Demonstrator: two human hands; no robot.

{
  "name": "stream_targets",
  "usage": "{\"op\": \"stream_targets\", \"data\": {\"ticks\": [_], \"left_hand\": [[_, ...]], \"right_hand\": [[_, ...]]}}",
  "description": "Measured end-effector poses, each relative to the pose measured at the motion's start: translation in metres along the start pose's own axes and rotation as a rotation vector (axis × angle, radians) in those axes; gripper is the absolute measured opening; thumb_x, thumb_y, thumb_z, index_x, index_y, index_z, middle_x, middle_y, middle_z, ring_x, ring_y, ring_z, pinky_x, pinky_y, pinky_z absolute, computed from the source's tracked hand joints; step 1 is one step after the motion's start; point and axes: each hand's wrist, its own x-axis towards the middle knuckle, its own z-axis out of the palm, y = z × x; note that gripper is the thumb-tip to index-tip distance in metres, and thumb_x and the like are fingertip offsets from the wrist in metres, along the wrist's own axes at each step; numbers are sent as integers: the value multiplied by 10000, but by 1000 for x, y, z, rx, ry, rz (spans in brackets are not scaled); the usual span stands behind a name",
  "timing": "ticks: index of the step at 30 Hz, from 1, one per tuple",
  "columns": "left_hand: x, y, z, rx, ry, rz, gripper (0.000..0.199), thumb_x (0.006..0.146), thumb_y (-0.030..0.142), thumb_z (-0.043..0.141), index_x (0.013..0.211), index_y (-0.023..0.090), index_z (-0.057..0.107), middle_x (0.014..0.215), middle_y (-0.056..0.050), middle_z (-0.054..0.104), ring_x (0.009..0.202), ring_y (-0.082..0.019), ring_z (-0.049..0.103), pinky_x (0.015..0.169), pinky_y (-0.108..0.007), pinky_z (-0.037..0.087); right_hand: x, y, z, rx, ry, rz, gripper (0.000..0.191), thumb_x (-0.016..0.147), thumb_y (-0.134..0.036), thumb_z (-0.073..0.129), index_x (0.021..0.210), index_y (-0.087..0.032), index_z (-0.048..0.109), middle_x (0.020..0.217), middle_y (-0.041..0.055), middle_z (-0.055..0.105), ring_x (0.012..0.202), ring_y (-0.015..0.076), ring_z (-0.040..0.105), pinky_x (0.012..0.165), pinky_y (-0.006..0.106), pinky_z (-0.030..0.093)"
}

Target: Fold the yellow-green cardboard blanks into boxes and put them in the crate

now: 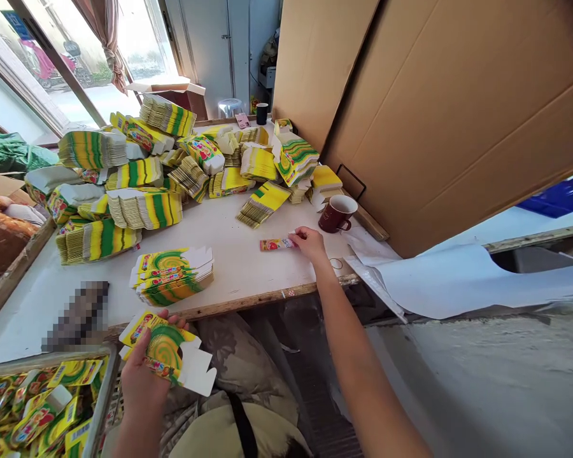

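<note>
My left hand (148, 362) is closed around a yellow and green carton (165, 346) with a spiral print, its white end flaps open to the right, in front of the table edge. Farther right, my right hand (309, 243) pinches the right end of a small red and white packet (274, 244) that lies on the white table (239, 267). A short row of flattened yellow-green cartons (172, 275) rests near the front edge, between and beyond my hands. Bundles of similar cartons (146, 208) are heaped at the back left.
A dark red mug (337, 214) stands right of my right hand, near a black metal bracket (358, 179). Large cardboard sheets (439, 114) rise at the right. A crate (106, 394) of filled cartons sits at the lower left. A black cup (262, 114) is at the back.
</note>
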Motion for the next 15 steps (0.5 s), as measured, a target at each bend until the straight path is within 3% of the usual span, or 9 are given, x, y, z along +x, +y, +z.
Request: {"op": "stream_targets", "data": {"ticks": [6, 15], "left_hand": [[9, -3, -11, 4, -73, 64, 301, 791, 299, 588, 1032, 156, 699, 921, -90, 741, 867, -232, 707, 943, -434, 545], [8, -4, -7, 26, -79, 44, 300, 814, 334, 564, 1027, 177, 704, 897, -72, 730, 858, -228, 697, 949, -436, 537]], "right_hand": [[-6, -1, 5, -29, -207, -54, 154, 654, -364, 701, 652, -210, 716, 600, -25, 651, 605, 147, 546, 593, 252, 392], [-4, -5, 4, -34, -297, -90, 109, 635, -320, 715, 637, -215, 742, 611, -26, 665, 609, 137, 542, 567, 235, 359]]}}
